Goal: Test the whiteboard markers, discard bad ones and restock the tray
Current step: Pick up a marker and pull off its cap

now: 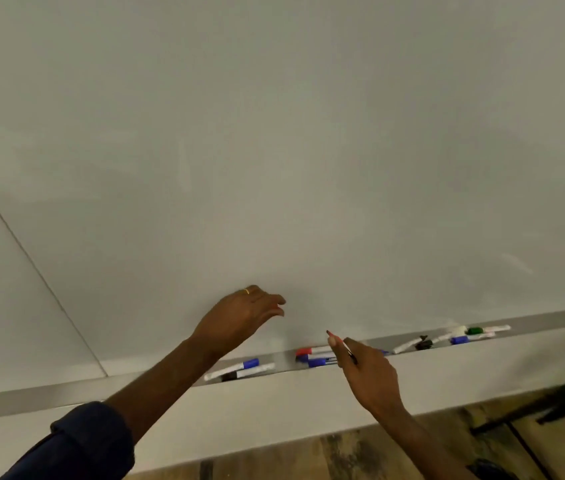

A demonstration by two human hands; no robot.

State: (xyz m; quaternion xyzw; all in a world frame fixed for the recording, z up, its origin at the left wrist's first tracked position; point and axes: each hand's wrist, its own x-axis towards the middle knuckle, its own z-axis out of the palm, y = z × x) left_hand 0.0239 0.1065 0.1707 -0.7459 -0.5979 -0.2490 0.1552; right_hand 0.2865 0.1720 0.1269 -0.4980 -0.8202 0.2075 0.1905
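— Where does the right hand (367,372) stand?

— Low over the tray (343,370), its fingers closed around a red marker (334,337). The marker's uncapped tip points up and left, just off the whiteboard (274,150).

— And the left hand (243,315)?

— Raised near the board, fingers loosely curled and apart; it seems to pinch something small and red, possibly the cap, though the view is too blurred to be sure. A ring (246,291) shows on one finger, and a dark blue sleeve (90,441) is rolled at the forearm.

— The other markers?

— In the tray: a blue-capped marker (239,366) and a black one under the left wrist, a red-capped marker (310,350) beside the right hand, a green-capped marker (485,329) far right.

— The room?

— A blank whiteboard fills the view, with wood-patterned floor (360,452) below.
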